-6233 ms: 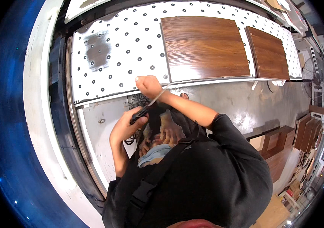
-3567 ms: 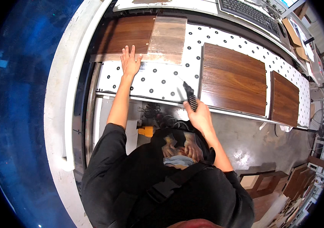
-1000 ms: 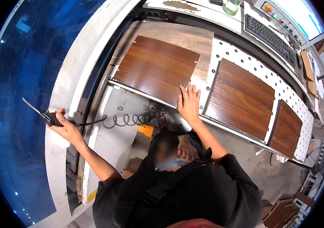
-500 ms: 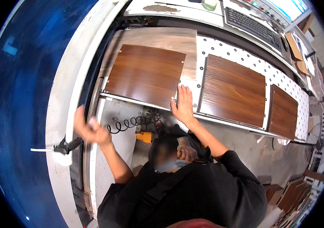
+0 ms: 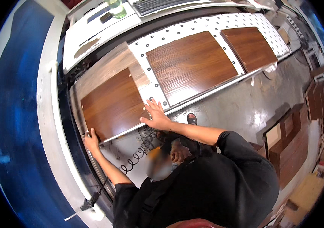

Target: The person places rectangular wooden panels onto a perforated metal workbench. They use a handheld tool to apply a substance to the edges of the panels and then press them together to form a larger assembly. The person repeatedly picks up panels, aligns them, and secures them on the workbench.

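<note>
A dark brown wood-grain panel [image 5: 110,108] lies at the left end of the white table, partly over a paler wood board [image 5: 112,62]. Small pale holes or dowels dot its edges. My left hand [image 5: 91,142] touches the panel's near left corner, its visible fingers stretched out rather than curled; some are hidden at the edge. With fingers spread, my right hand [image 5: 157,116] rests at the near right corner, thumb against the panel's edge and fingertips over the white table top.
A larger brown panel [image 5: 192,66] and a smaller one [image 5: 249,49] lie further right on the white table [image 5: 162,37] dotted with black discs. Behind are a keyboard [image 5: 162,4] and a green-tinted container [image 5: 117,9]. A black coiled hose [image 5: 131,159] hangs below. Brown boards [image 5: 291,148] stand at right.
My left hand has come from the air at the left to the panel's near left corner. The right hand stays by the near right corner. The view has turned toward the right.
</note>
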Motion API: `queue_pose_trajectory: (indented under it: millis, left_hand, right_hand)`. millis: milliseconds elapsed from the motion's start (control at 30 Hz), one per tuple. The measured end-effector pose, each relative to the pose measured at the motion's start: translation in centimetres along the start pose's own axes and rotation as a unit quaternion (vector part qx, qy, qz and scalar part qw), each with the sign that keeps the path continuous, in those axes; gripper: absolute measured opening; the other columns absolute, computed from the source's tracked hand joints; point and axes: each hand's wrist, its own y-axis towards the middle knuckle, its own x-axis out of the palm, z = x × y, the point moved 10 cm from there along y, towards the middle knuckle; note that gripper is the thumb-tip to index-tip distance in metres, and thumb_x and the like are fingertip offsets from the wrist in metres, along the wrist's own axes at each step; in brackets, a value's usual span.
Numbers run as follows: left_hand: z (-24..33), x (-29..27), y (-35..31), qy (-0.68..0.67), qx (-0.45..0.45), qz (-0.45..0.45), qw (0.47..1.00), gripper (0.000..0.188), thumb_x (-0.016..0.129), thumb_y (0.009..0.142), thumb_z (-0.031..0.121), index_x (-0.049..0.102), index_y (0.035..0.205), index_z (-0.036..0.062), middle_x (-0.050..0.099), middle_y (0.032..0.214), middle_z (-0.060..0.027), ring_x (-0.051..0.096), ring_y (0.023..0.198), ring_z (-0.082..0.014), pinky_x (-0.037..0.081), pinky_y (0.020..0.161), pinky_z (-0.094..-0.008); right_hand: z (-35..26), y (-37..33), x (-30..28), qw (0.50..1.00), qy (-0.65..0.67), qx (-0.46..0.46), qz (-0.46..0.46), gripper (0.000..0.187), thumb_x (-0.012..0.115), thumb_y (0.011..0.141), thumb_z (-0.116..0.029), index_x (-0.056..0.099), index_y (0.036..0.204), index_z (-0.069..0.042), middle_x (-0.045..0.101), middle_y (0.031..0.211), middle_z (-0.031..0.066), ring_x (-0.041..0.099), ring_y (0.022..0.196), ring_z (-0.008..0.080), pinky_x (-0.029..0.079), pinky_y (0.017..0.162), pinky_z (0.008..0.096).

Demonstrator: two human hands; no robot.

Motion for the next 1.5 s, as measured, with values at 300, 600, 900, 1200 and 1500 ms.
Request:
queue_pose_trajectory:
  millis: [300, 600, 900, 1200, 1500]
  left_hand:
    - [2.3, 3.7, -2.9, -0.188, 0.01, -0.002, 0.982, 0.066, 0.061, 0.094, 0.06, 0.074, 0.101, -0.0046, 0.074, 0.087, -0.0202, 0.068, 0.079, -0.0286, 0.051, 0.076, -0.0416]
    - [27.7, 5.2, -14.6, -0.341, 0.131, -0.095, 0.926, 0.05, 0.067, 0.097, 0.031, 0.062, 0.13, -0.0061, 0.066, 0.121, -0.029, 0.064, 0.107, -0.0285, 0.05, 0.094, -0.0356]
    - [46.9, 8.1, -26.7, -0.077, 0.477, -0.127, 0.866, 0.076, 0.05, 0.099, 0.056, 0.054, 0.14, -0.0079, 0.009, 0.166, -0.0282, 0.004, 0.152, -0.0496, 0.008, 0.119, -0.064]
    - [53.7, 7.0, -30.3, -0.215, 0.519, -0.205, 0.801, 0.059, 0.062, 0.097, 0.044, 0.054, 0.146, 0.013, 0.016, 0.165, -0.0234, 0.012, 0.152, -0.0437, 0.014, 0.121, -0.0566]
    - [37.8, 4.6, -19.0, -0.199, 0.34, -0.068, 0.917, 0.043, 0.065, 0.097, 0.034, 0.063, 0.135, 0.0136, 0.031, 0.157, -0.0212, 0.027, 0.147, -0.0399, 0.02, 0.12, -0.0537]
  right_hand:
    - [-0.6, -4.3, -8.7, 0.87, 0.487, 0.01, 0.074, 0.06, 0.067, 0.097, -0.013, 0.033, 0.146, -0.003, 0.06, 0.115, 0.0158, 0.065, 0.1, 0.0204, 0.058, 0.081, 0.0336]
    - [14.4, -17.6, -21.8, 0.799, 0.489, 0.13, 0.326, 0.048, 0.057, 0.097, -0.001, 0.049, 0.144, -0.005, 0.066, 0.098, 0.0031, 0.066, 0.083, 0.0117, 0.061, 0.072, 0.0279]
    - [27.6, -26.9, -35.1, 0.585, 0.538, 0.052, 0.605, 0.065, 0.064, 0.096, -0.01, 0.034, 0.152, -0.002, 0.065, 0.121, 0.0111, 0.063, 0.1, 0.0138, 0.053, 0.084, 0.0272]
    - [25.3, -22.8, -35.0, 0.688, 0.187, 0.172, 0.68, 0.089, 0.067, 0.095, -0.018, 0.008, 0.157, 0.008, 0.021, 0.162, 0.0285, 0.026, 0.15, 0.0341, 0.019, 0.123, 0.0394]
    - [27.3, -22.8, -40.6, 0.595, 0.158, 0.143, 0.775, 0.068, 0.062, 0.097, -0.014, 0.026, 0.153, 0.004, 0.03, 0.158, 0.0275, 0.031, 0.147, 0.0366, 0.022, 0.121, 0.0417]
